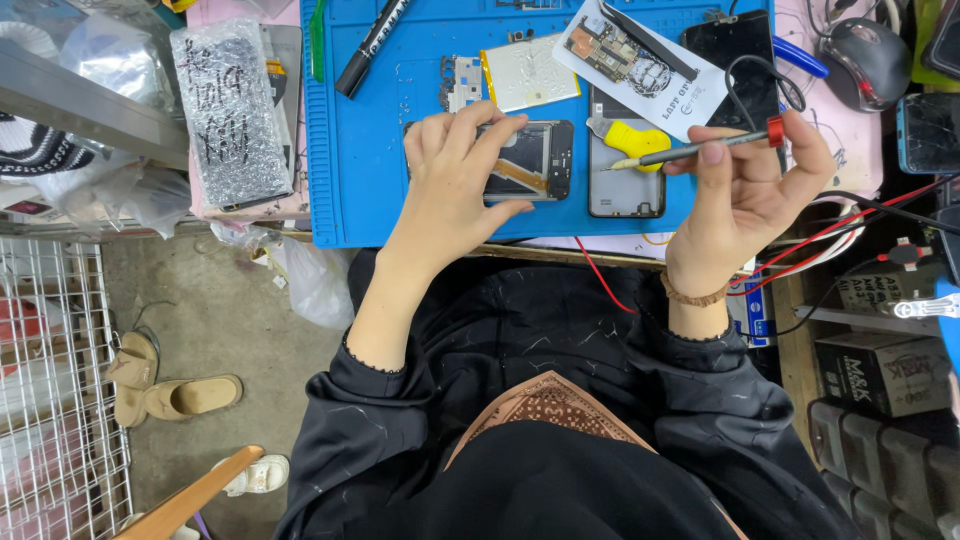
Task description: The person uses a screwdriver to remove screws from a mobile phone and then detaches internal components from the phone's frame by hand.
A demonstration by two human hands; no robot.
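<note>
Judging by the bench, teardown was well along: left hand (450, 170) pinched the opened black phone frame (528, 160) on the blue silicone mat (370, 170). Right hand (745, 185) was curled around a slim red-collared pen-shaped tool (695, 150), tip hovering above a grey back cover (625, 185). White battery (528, 72) and circuit board (610, 48) already lay out; reassembly was left.

Black long sleeves with scalloped cuffs, brown patterned cloth at chest, beaded bracelet (697, 296) on right wrist.

A bubble-wrapped package (228, 115) lies left of the blue mat, a dark printed box (885, 372) at lower right.
</note>
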